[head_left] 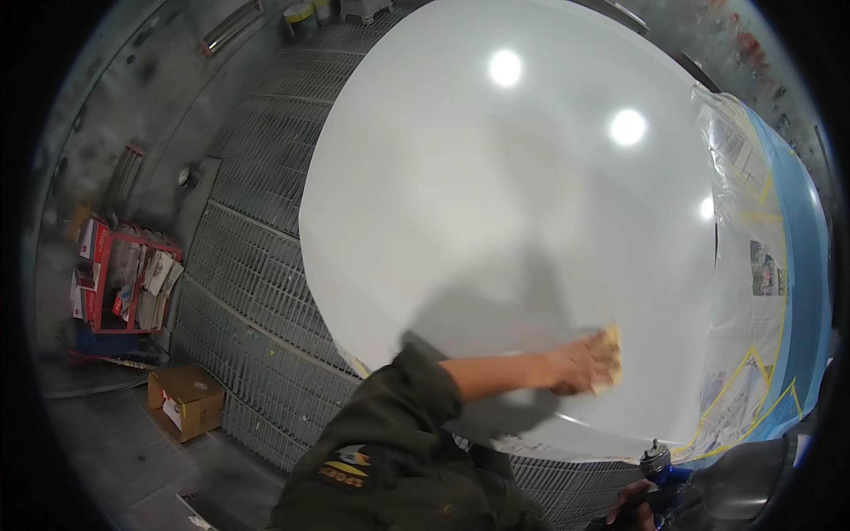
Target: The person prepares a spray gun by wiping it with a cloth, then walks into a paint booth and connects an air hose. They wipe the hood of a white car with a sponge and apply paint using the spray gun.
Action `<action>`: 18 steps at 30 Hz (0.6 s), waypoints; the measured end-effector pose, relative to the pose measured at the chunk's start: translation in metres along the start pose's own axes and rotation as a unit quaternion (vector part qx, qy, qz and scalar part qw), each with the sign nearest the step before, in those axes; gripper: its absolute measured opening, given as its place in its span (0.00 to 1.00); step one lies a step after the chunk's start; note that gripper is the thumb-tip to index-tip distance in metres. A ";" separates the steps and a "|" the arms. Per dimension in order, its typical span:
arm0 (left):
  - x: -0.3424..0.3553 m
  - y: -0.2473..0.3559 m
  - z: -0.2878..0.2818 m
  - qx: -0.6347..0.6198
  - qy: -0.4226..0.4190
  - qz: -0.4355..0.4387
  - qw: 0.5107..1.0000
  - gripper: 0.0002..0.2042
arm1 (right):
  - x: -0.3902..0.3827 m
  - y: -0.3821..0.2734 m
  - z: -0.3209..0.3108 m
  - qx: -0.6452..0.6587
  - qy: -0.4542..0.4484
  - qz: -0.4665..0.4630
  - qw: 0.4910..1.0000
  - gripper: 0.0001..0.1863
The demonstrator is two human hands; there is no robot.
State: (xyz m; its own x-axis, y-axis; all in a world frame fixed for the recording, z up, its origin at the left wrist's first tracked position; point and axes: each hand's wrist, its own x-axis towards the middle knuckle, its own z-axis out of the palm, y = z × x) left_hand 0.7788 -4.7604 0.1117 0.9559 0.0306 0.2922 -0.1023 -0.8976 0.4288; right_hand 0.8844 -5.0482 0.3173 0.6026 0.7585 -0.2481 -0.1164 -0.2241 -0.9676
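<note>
My left hand (580, 365) reaches out over a large, glossy, pale grey-white car hood (443, 212). Its fingers are closed on a yellowish wiping cloth (610, 358), pressed flat against the panel near its lower right part. At the lower edge, my right hand (633, 506) is dim and partly cut off. It grips a spray gun (657, 465) with a metal front, blue parts and a dark translucent cup (744, 478). The gun is beside the hood's near edge, apart from the panel.
Masking paper and clear film (744, 265), edged with yellow tape, cover the blue car body (801, 230) to the right. Metal floor grating (257, 292) runs along the left. Beyond it stand a red rack of papers (137, 279) and a cardboard box (186, 403).
</note>
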 end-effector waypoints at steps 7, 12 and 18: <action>-0.139 0.011 -0.030 -0.049 0.000 -0.066 0.997 0.24 | -0.039 0.010 -0.011 0.010 0.004 -0.013 1.000 0.27; -0.320 -0.031 -0.135 0.112 0.106 -0.433 0.888 0.26 | -0.060 0.040 -0.051 0.066 -0.050 -0.026 0.996 0.36; -0.234 0.028 -0.095 0.150 0.010 -0.396 0.906 0.23 | -0.092 0.040 -0.079 0.141 -0.021 -0.022 0.990 0.41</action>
State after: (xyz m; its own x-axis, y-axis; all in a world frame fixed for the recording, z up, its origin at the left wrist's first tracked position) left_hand 0.5264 -4.7505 0.1363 0.6915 0.7223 0.0116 0.6955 -0.6700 0.2596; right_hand 0.8871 -5.1750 0.3054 0.5795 0.7896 -0.2018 -0.3104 -0.0151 -0.9505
